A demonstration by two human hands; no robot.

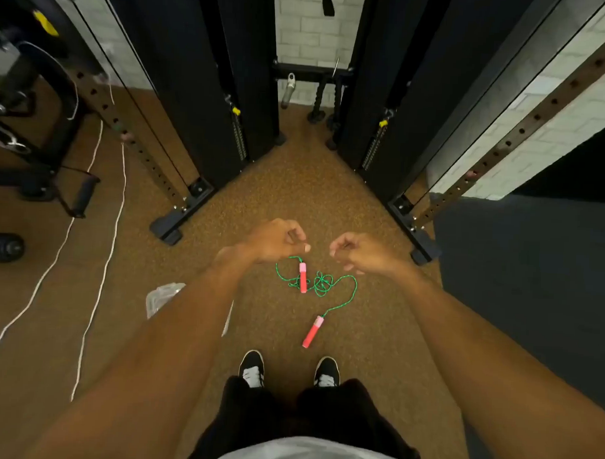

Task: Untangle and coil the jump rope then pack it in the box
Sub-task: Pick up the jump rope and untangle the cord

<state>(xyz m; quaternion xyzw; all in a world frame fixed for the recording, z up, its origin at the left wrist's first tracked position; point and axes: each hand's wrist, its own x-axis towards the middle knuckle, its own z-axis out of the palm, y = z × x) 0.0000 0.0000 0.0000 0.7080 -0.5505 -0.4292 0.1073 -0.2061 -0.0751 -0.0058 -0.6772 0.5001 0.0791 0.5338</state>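
Observation:
A jump rope lies tangled on the brown floor in front of my feet: a green cord (321, 283) bunched in a knot, one pink handle (303, 277) beside the knot and a second pink handle (312, 331) nearer to me. My left hand (276, 240) hovers above the far handle with its fingers curled and nothing in them. My right hand (353, 251) is held out beside it, fingers loosely curled, also holding nothing. A clear plastic box (163, 296) sits on the floor to the left, mostly hidden by my left forearm.
Black cable-machine towers (209, 99) (394, 105) stand ahead on both sides, their bases (171, 226) (420, 249) close to my hands. A white cord (100, 284) runs along the floor on the left, near a dark dumbbell (4, 248). A dark mat (532, 289) covers the right.

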